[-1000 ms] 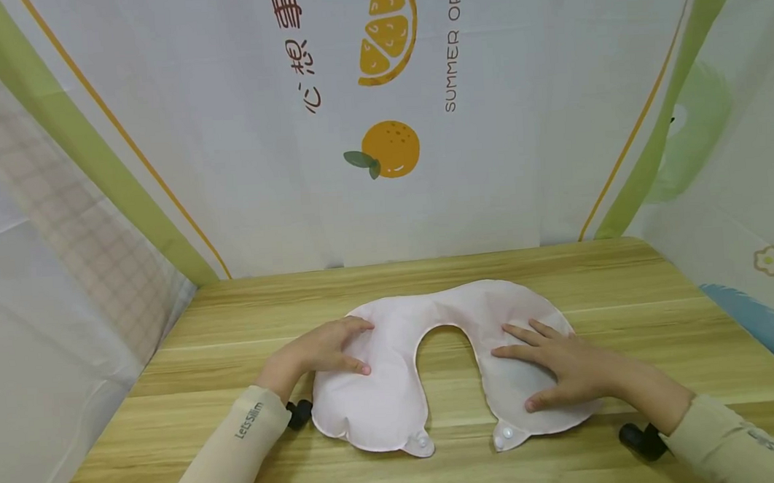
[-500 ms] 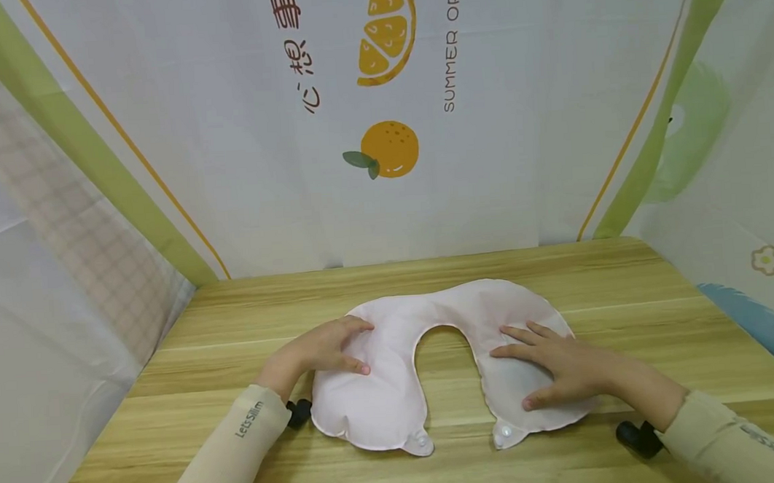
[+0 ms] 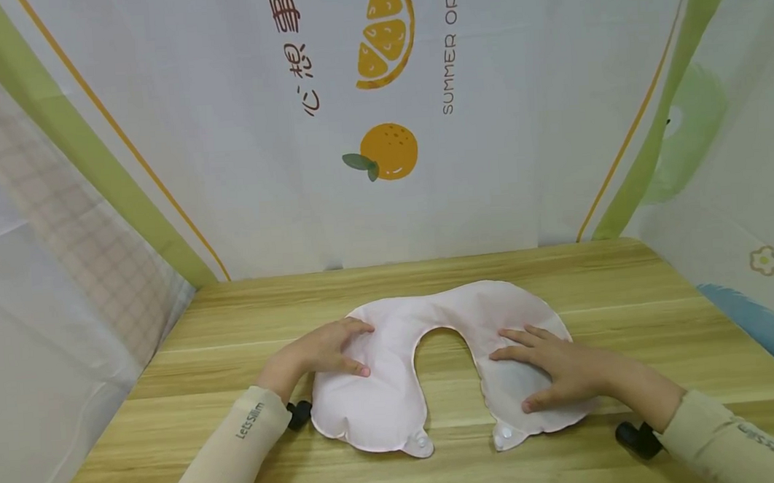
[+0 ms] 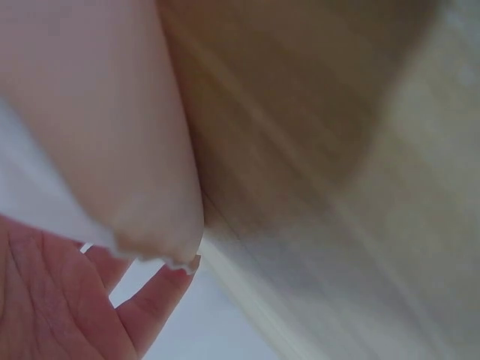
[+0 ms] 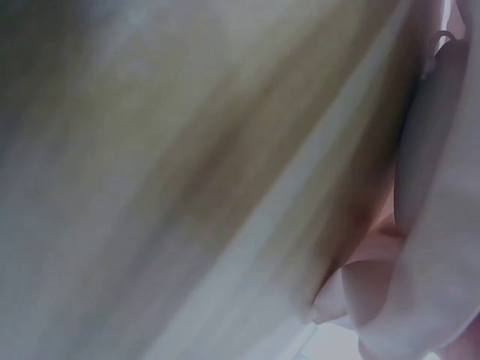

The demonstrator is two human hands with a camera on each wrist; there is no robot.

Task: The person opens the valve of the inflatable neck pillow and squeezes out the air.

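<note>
A pale pink U-shaped neck pillow (image 3: pixel 383 409) lies flat on the wooden table (image 3: pixel 246 311), its opening towards me. Each end has a small tab, a left tab (image 3: pixel 420 442) and a right tab (image 3: pixel 507 435), with a round snap button. My left hand (image 3: pixel 330 348) rests on the left lobe, fingers spread and fairly straight. On the right lobe my right hand (image 3: pixel 561 369) lies with fingers fanned out. In the left wrist view the pillow's edge (image 4: pixel 127 135) bulges near the open palm. The right wrist view is blurred, with the pillow (image 5: pixel 442 247) at its right side.
A white curtain (image 3: pixel 489 178) with orange prints hangs behind the table's back edge. More patterned cloth (image 3: pixel 696 254) hangs at the right, and checked cloth (image 3: pixel 112 256) at the left. Black devices sit at both wrists, a left one (image 3: pixel 299 414) and a right one (image 3: pixel 637 440).
</note>
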